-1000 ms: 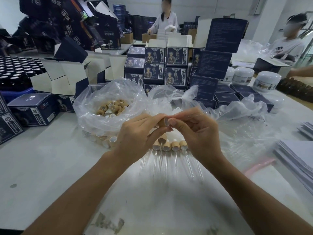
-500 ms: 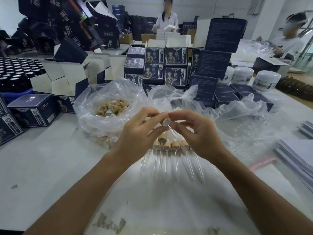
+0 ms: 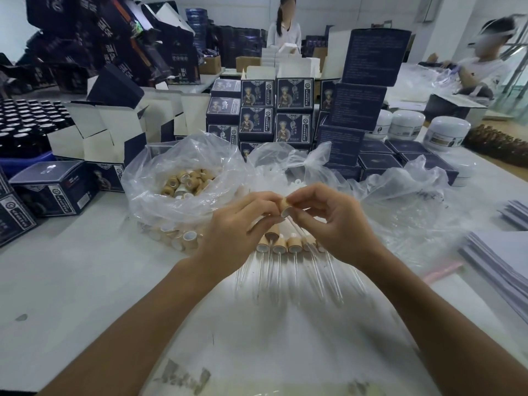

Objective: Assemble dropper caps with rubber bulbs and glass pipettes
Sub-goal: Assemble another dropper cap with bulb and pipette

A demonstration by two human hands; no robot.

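Both hands meet above the table's middle on one bamboo-coloured dropper cap (image 3: 285, 207). My left hand (image 3: 238, 227) pinches the cap from the left, and my right hand (image 3: 334, 224) pinches it from the right. A thin glass pipette (image 3: 297, 227) runs down and to the right from the cap. Below the hands lies a row of finished droppers (image 3: 285, 247), caps toward the bags, glass tubes toward me. A clear bag of loose caps (image 3: 185, 181) sits at the left, and a second clear bag with white bulbs (image 3: 291, 181) is behind my hands.
Dark blue cartons (image 3: 285, 110) stack up behind the bags. Open cartons (image 3: 94, 132) and black bottles (image 3: 25, 121) fill the left. White jars (image 3: 445, 132) and a paper stack (image 3: 503, 252) lie at the right. Two people work at the far tables.
The cap has turned in my fingers, its open white end now facing down toward me. Both hands stayed at about the same spot, the right hand's fingers lifting over the cap.
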